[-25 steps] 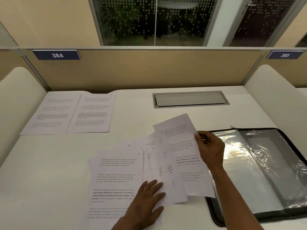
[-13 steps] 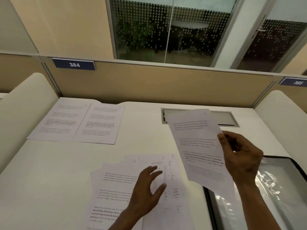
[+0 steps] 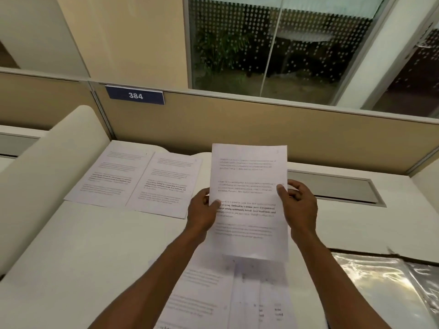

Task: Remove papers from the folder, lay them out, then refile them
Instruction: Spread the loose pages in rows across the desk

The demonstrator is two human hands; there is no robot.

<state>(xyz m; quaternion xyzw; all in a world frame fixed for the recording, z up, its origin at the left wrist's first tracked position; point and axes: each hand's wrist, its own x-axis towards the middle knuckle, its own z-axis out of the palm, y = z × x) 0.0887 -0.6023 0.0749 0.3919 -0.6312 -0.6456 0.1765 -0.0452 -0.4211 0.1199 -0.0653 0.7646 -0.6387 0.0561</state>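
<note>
A printed white sheet (image 3: 248, 186) is held upright above the desk between both hands. My left hand (image 3: 202, 213) pinches its left edge, thumb on the front. My right hand (image 3: 298, 206) pinches its right edge the same way. Two sheets (image 3: 133, 176) lie side by side at the desk's back left. A fanned pile of several papers (image 3: 228, 295) lies on the desk below the raised sheet, partly hidden by my forearms. The open folder with glossy plastic sleeves (image 3: 389, 288) lies at the lower right, cut off by the frame.
A grey cable hatch (image 3: 332, 188) is set into the white desk (image 3: 95, 245) behind my right hand. A tan partition (image 3: 237, 124) with a blue plate reading 384 (image 3: 135, 95) closes off the back. Rounded white dividers (image 3: 47, 167) stand at the sides.
My right hand lifted one sheet off the fanned pile and carried it up and to the middle. My left hand left the pile and took the sheet's left edge. The view tilted upward.
</note>
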